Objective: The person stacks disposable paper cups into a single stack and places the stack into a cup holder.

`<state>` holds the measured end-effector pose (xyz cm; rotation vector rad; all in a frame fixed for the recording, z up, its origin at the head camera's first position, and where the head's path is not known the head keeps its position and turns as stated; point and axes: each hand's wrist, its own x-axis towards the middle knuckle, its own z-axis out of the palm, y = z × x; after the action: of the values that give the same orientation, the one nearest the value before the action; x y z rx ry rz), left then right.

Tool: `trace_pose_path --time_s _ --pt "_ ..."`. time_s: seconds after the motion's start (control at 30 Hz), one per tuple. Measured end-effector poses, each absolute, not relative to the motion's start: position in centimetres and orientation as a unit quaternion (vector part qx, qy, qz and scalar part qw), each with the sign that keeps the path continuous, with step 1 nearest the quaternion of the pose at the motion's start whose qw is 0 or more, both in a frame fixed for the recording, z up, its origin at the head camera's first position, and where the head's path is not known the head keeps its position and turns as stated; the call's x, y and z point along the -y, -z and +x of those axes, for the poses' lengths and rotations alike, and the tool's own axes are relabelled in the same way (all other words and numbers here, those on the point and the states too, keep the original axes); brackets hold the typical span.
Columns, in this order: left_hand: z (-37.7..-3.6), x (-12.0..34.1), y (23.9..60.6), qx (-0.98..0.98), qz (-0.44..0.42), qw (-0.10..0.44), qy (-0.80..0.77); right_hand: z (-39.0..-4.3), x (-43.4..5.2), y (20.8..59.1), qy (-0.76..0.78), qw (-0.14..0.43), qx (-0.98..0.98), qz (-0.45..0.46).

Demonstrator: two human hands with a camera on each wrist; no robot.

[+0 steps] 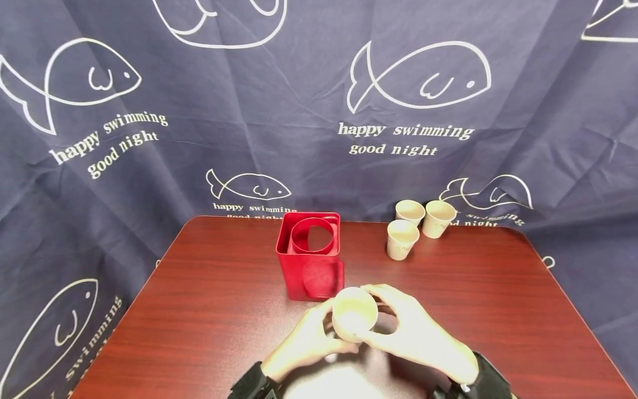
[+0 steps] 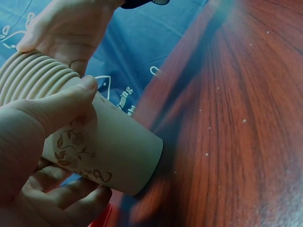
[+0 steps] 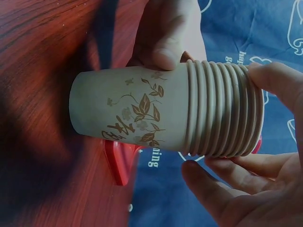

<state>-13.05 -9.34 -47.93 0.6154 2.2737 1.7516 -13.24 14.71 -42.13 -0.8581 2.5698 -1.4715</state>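
Note:
A stack of several nested paper cups (image 1: 354, 316), beige with a leaf print, is held just above the table near its front edge. My left hand (image 1: 304, 343) grips the lower body of the stack (image 2: 109, 146), thumb on top and fingers underneath. My right hand (image 1: 413, 332) holds the ribbed rims at the top of the stack (image 3: 222, 113), thumb and fingers curled round them. In the head view the stack's open mouth faces up.
A red square cup holder (image 1: 311, 257) with a round opening stands on the dark wooden table (image 1: 199, 310) just beyond the hands. Three single paper cups (image 1: 410, 212) (image 1: 438, 218) (image 1: 401, 239) stand at the back right. A navy fish-print cloth (image 1: 319, 111) hangs behind.

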Motion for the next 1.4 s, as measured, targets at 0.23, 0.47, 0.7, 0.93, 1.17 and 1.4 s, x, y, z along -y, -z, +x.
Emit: trace_pose_path --time_s 0.23,0.47,0.7,0.93,1.17,1.4 --pt "-13.0 9.3 47.9 -0.774 0.208 0.098 -0.59 -13.6 -14.7 42.3 0.477 0.013 -0.82 -0.315" --pt "-13.0 9.2 48.0 -0.769 0.209 0.096 -0.597 -13.6 -15.3 42.0 0.401 -0.039 -0.861 -0.311" --pt "-13.0 9.2 48.1 -0.766 0.21 0.094 -0.6 -14.2 -16.7 40.5 0.398 -0.066 -0.879 -0.253" --pt "-13.1 9.1 47.9 -0.771 0.199 0.103 -0.597 -16.2 -18.3 39.3 0.377 -0.166 -0.882 -0.228" --pt "-13.0 9.1 47.9 -0.774 0.189 0.112 -0.594 -18.9 -19.5 39.9 0.384 -0.209 -0.878 -0.197" --pt "-13.1 9.1 47.8 -0.775 0.188 0.112 -0.593 -22.1 -20.1 41.6 0.437 -0.235 -0.847 -0.191"
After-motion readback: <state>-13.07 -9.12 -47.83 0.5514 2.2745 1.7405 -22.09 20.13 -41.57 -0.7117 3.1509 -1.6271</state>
